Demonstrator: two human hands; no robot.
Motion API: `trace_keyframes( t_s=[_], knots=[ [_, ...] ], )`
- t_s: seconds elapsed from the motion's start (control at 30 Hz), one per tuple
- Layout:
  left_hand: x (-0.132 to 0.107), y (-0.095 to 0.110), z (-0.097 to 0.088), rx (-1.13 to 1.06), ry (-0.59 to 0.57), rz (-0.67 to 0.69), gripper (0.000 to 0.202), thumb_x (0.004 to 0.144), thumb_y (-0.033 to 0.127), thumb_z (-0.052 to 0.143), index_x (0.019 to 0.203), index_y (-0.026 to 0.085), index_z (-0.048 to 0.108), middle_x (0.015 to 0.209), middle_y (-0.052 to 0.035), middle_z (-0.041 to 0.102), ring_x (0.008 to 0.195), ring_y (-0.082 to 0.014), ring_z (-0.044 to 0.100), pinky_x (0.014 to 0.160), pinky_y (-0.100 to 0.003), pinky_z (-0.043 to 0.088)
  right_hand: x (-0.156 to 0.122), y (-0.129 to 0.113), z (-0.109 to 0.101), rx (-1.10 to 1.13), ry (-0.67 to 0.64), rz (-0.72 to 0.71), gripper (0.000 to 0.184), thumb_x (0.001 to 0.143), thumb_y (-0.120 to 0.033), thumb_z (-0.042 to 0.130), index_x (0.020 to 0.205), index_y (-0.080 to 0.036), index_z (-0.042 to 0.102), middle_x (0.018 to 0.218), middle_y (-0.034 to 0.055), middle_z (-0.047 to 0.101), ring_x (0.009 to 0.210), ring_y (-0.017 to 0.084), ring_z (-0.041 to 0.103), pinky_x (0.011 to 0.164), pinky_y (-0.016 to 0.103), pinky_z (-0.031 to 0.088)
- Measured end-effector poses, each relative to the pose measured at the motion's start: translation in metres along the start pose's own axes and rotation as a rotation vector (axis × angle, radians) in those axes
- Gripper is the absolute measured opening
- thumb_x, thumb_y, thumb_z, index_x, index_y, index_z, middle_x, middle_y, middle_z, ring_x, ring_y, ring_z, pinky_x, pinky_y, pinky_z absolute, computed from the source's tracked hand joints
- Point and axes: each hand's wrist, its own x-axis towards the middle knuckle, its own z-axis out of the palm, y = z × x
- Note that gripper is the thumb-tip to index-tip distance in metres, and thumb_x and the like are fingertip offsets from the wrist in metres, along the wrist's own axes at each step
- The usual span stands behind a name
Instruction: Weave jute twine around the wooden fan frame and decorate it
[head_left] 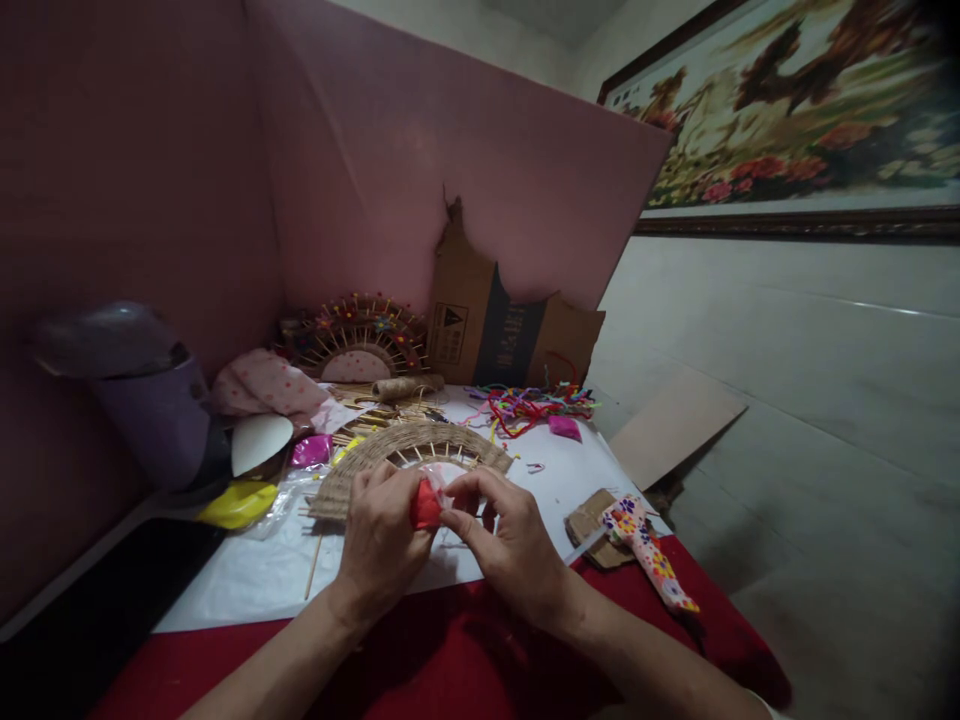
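A small red packet (426,503) with a clear plastic edge is held between my two hands, at the front middle of the table. My left hand (386,530) is closed around its left side. With thumb and forefinger, my right hand (506,535) pinches the clear plastic at the packet's right. What the packet contains I cannot make out. Just behind my hands lies a half-round fan shape (420,440) woven of twine on thin sticks; my hands hide part of its lower edge.
A finished-looking decorated fan (356,365) leans at the back, near a twine roll (409,388). Coloured pipe cleaners (525,408) and a magenta packet (564,428) lie back right. A flower-patterned cloth piece (649,550) rests at the right edge. Left are a yellow packet (240,503) and a purple container (154,420).
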Motion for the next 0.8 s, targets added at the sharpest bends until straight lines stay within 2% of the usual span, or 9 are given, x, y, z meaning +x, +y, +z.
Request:
trace_keyframes(
  t_s=[0.17, 0.23, 0.33, 0.4, 0.6, 0.8],
  knots=[
    [-0.001, -0.001, 0.001, 0.003, 0.009, -0.004, 0.007, 0.073, 0.019, 0.053, 0.067, 0.019, 0.050, 0.068, -0.0041, 0.057, 0.073, -0.0224, 0.047, 0.070, -0.037, 0.032, -0.003, 0.000, 0.004, -0.031, 0.035, 0.073, 0.007, 0.079, -0.024, 0.060, 0.083, -0.019, 0.061, 0.076, 0.0023, 0.061, 0.070, 0.015, 0.054, 0.065, 0.026, 0.041],
    [-0.001, -0.001, 0.002, 0.005, 0.011, -0.001, 0.005, 0.074, 0.019, 0.052, 0.069, 0.019, 0.051, 0.070, -0.0048, 0.058, 0.074, -0.0228, 0.047, 0.070, -0.037, 0.032, -0.003, 0.001, 0.004, 0.006, 0.045, 0.042, 0.010, 0.081, -0.020, 0.055, 0.087, -0.020, 0.063, 0.081, 0.0029, 0.062, 0.072, 0.015, 0.054, 0.065, 0.026, 0.041],
    [-0.002, 0.000, 0.002, 0.006, -0.002, 0.017, 0.004, 0.075, 0.019, 0.050, 0.073, 0.019, 0.053, 0.072, -0.0055, 0.059, 0.076, -0.0235, 0.048, 0.071, -0.037, 0.032, 0.001, 0.005, 0.002, 0.077, 0.054, -0.019, 0.027, 0.083, -0.012, 0.047, 0.096, -0.025, 0.066, 0.085, 0.0026, 0.062, 0.075, 0.014, 0.054, 0.066, 0.026, 0.042],
    [-0.002, 0.001, 0.002, 0.007, -0.017, 0.026, 0.004, 0.074, 0.018, 0.049, 0.073, 0.019, 0.053, 0.072, -0.0054, 0.059, 0.076, -0.0234, 0.047, 0.070, -0.037, 0.032, 0.003, 0.008, 0.001, 0.091, 0.056, -0.039, 0.031, 0.081, -0.009, 0.049, 0.098, -0.026, 0.068, 0.081, 0.0022, 0.062, 0.074, 0.014, 0.054, 0.066, 0.026, 0.042],
    [-0.001, 0.001, 0.003, 0.030, -0.048, 0.042, 0.008, 0.076, 0.020, 0.049, 0.069, 0.019, 0.051, 0.067, -0.0041, 0.056, 0.072, -0.0225, 0.046, 0.067, -0.036, 0.030, 0.004, 0.016, 0.001, 0.041, 0.017, -0.050, 0.016, 0.077, -0.018, 0.061, 0.087, -0.025, 0.072, 0.069, 0.0022, 0.064, 0.063, 0.014, 0.055, 0.059, 0.026, 0.042],
    [-0.003, 0.001, 0.005, 0.055, -0.109, 0.077, 0.011, 0.075, 0.023, 0.051, 0.065, 0.019, 0.048, 0.064, -0.0035, 0.055, 0.071, -0.0222, 0.046, 0.067, -0.036, 0.030, 0.003, 0.017, -0.004, -0.149, -0.106, -0.057, 0.014, 0.078, -0.019, 0.060, 0.084, -0.024, 0.072, 0.071, 0.0026, 0.070, 0.061, 0.014, 0.060, 0.059, 0.024, 0.041]
  ],
)
